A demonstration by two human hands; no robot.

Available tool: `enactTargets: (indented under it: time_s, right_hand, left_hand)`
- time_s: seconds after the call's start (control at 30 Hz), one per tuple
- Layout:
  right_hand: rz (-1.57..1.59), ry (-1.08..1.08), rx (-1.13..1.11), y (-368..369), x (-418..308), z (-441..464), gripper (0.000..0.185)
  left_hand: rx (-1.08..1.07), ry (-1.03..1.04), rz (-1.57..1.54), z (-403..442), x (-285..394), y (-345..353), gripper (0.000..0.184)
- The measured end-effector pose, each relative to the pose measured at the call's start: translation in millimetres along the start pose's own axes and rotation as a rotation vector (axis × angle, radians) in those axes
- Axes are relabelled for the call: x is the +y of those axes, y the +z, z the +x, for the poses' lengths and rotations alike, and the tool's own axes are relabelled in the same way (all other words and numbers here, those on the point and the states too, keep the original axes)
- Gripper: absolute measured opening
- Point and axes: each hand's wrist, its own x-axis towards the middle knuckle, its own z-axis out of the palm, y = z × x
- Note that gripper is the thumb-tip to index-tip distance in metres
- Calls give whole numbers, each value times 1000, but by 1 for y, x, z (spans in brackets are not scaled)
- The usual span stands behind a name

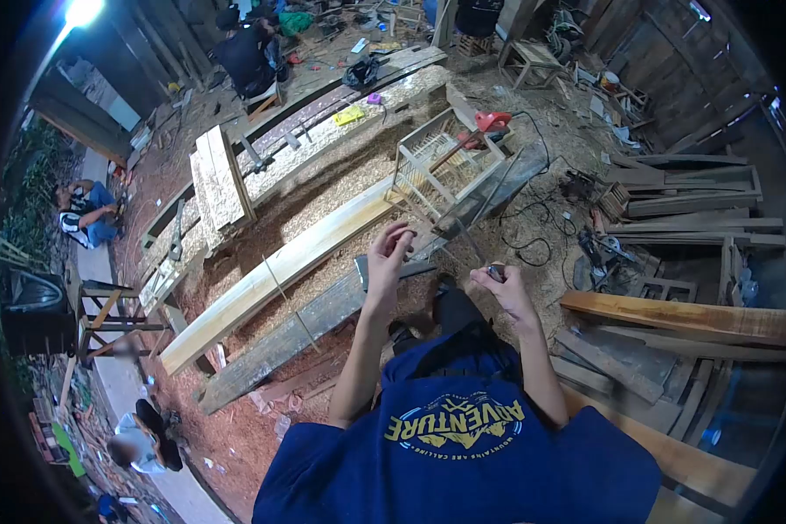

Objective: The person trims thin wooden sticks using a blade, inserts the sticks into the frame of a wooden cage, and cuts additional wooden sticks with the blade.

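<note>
My right hand (pixel 506 286) is closed around a slim hand tool with a dark handle (pixel 496 272). A thin shaft seems to run from it up and to the left, but its tip is too small to make out. My left hand (pixel 389 251) is raised beside it, palm turned inward, fingers loosely curled and apart from the thumb. Beyond my left hand lies a long pale plank (pixel 297 262). A slatted wooden frame (pixel 441 166) stands past both hands, with a red power tool (pixel 491 122) at its far end.
A grey weathered board (pixel 279 349) lies in front of me. Stacked planks (pixel 220 179), a hammer (pixel 251 153) and a yellow item (pixel 348 115) rest farther off. Cables (pixel 533 249) cross the shavings at right, beside piled timber (pixel 681 306). Other people (pixel 244 57) sit around the edges.
</note>
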Motion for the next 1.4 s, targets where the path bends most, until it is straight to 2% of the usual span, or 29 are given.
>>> enactTargets:
  time_s: [0.13, 0.27, 0.4, 0.53, 0.7, 0.8, 0.9, 0.97, 1.13, 1.17, 1.23, 1.27, 1.4]
  right_hand:
    - [61, 74, 75, -5, 0, 22, 19]
    - [48, -12, 80, -25, 22, 91, 23]
    - [25, -18, 28, -43, -11, 159, 17]
    - [-8, -102, -65, -71, 16, 268, 18]
    - [-207, -24, -225, -110, 20, 348, 21]
    - [-264, -14, -295, -133, 30, 369, 22]
    - [-394, -9, -365, -150, 23, 374, 23]
    - [-456, -79, -417, -154, 23, 378, 28]
    - [-574, -114, -506, -149, 21, 388, 37]
    - [-570, -137, -484, -153, 25, 390, 37]
    - [-551, -188, -447, -147, 7, 383, 37]
    - [-514, -369, -344, -148, 19, 385, 35]
    - [-398, -436, -308, -159, 27, 402, 29]
  left_hand:
    - [-92, -44, -11, -1, -17, 17, 28]
    - [-73, -104, -47, 22, -40, 30, 24]
    - [-23, -99, -15, 58, -57, 53, 25]
    - [152, -20, 198, 98, -76, 89, 32]
    - [393, -141, 320, 133, -130, 125, 45]
    - [438, -114, 206, 138, -165, 139, 46]
    - [553, -177, 243, 134, -174, 155, 50]
    - [601, -122, 212, 134, -190, 156, 53]
    - [679, -77, 237, 132, -188, 166, 51]
    - [743, -46, 271, 131, -196, 170, 46]
    - [700, -194, 266, 126, -190, 172, 45]
    - [710, -171, 287, 128, -191, 172, 45]
    - [796, -113, 381, 130, -196, 178, 44]
